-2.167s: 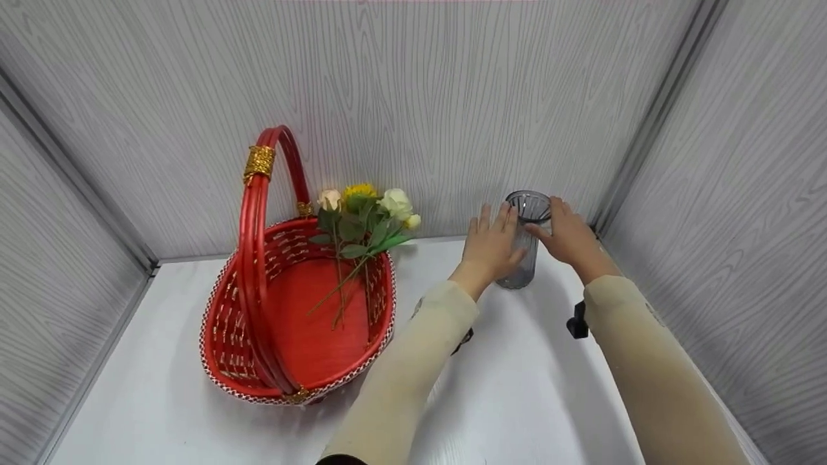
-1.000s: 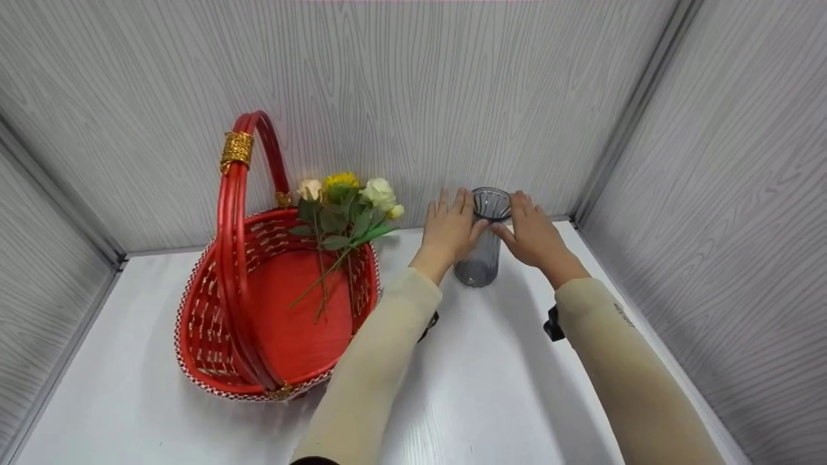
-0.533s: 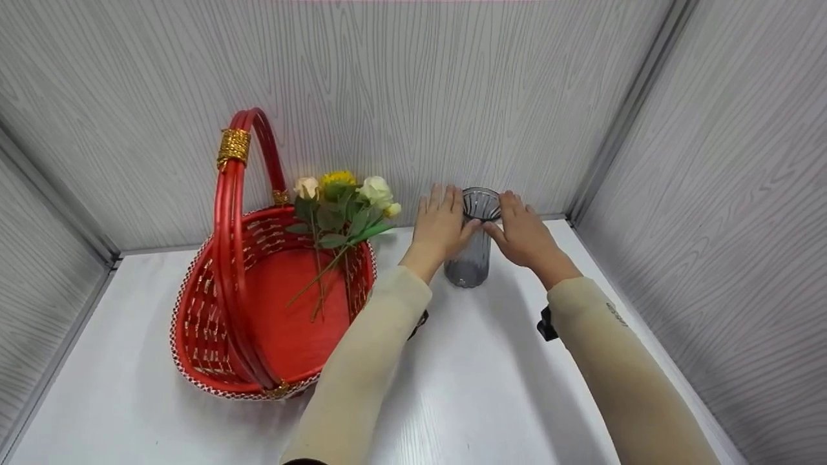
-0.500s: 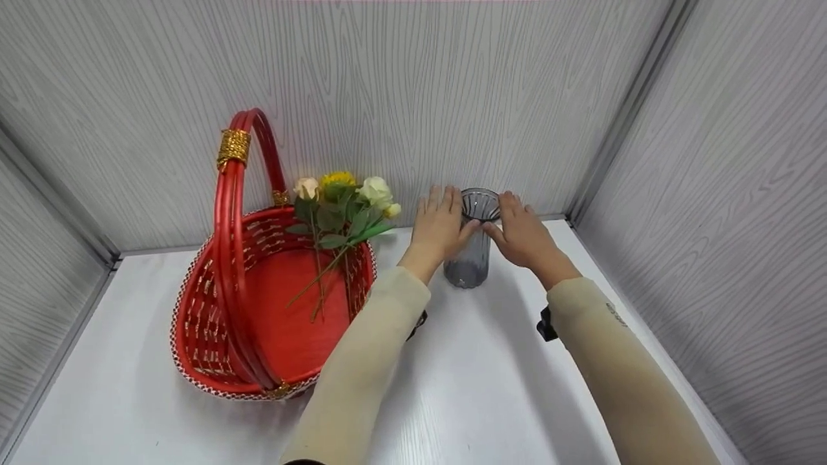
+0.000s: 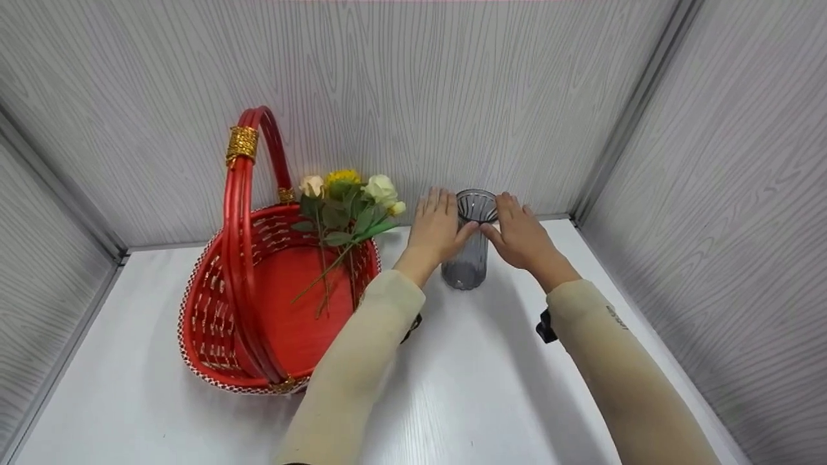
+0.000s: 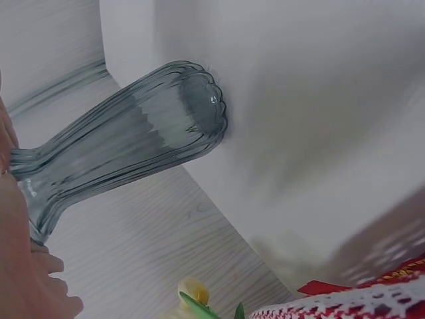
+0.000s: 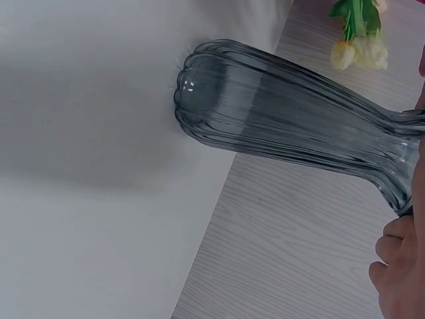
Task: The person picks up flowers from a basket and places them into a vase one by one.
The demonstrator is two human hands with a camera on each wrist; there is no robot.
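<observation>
A grey, ribbed glass vase point(image 5: 470, 258) with a flared rim stands upright on the white table, near the back wall. My left hand point(image 5: 434, 229) lies along its left side near the rim, fingers straight. On the opposite side, my right hand point(image 5: 522, 236) lies against the rim, also with straight fingers; the two thumbs meet in front of the vase. Both wrist views show the vase's scalloped base point(image 6: 202, 109) resting on the tabletop, while the hands point(image 7: 398, 266) stay up at the neck. No flowers show inside the vase.
Left of the vase stands a red woven basket point(image 5: 300, 349) with a tall handle point(image 5: 239, 213). Several artificial flowers point(image 5: 352, 206), peach, yellow and white, lean over its back right rim. Wood-grained panels point(image 5: 362, 77) enclose the table point(image 5: 452, 387) at back and sides.
The vase has slid left along the table toward the basket, with both hands moving along with it. My left thumb has come round to the vase's front. In the last half second little differs.
</observation>
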